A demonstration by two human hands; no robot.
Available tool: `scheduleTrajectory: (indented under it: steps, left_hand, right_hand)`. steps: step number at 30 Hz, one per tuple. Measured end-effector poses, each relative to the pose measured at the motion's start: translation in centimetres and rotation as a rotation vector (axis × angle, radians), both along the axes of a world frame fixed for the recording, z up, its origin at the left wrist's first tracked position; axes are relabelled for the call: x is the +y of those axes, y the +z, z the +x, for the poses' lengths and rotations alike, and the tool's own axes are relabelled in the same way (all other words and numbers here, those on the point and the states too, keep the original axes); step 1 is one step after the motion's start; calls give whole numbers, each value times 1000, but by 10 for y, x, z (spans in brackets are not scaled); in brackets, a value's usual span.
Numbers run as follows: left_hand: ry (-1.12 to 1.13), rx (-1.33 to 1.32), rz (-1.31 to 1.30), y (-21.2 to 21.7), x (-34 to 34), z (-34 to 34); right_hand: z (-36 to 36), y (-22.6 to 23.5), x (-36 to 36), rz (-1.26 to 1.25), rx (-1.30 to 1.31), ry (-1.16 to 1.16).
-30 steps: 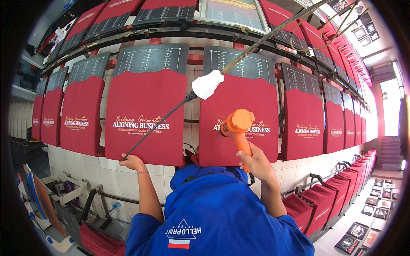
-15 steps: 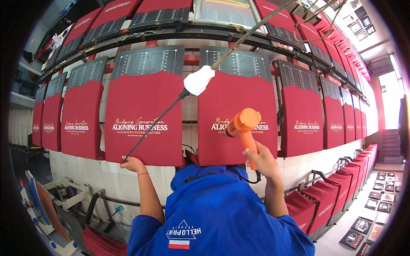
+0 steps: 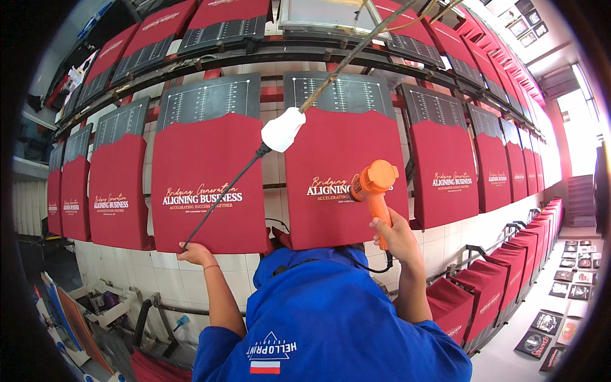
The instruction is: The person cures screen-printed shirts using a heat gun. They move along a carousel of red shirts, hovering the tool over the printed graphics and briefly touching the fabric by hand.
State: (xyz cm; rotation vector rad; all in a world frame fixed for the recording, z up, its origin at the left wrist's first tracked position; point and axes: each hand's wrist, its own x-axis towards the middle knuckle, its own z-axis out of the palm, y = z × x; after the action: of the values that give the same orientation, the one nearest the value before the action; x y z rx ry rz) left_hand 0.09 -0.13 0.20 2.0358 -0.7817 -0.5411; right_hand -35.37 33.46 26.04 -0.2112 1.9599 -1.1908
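My right hand is wrapped round the handle of an orange heat gun. The gun is over the white-and-gold print on a dark red shirt, hiding the print's right part; its nozzle faces left. Between the fingers of my left hand is a black power cord, at the near edge of the neighbouring red shirt. That cord runs up to a white socket connector, which hangs from a brownish cable over the gap between both shirts.
More printed red shirts on black boards stretch away left and right. Behind them runs a dark metal rail, with a framed screen beyond. Another row of red-covered boards stands behind me at right. A cluttered white rack is at lower left.
The heat gun has shifted slightly right across the shirt's print, uncovering more lettering. The view has turned a little, so the boards and hanging connector appear further left. Both hands keep their holds.
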Motion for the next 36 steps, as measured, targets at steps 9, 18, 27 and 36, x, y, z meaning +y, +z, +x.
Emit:
scheduleTrajectory:
  steps: [9,18,27,36]
  left_hand:
    - [-1,2,9,-3,-1,2]
    - [7,-34,16,-11,-5,8]
    - [7,-20,13,2,3,-3]
    - [-24,4,4,-13,-5,17]
  right_hand:
    - [-5,-2,17,-4,49,-75]
    - [-18,4,33,18,78,-146]
    - [-35,-6,58,6,148,-210]
    - [-49,-6,74,-36,67,-233]
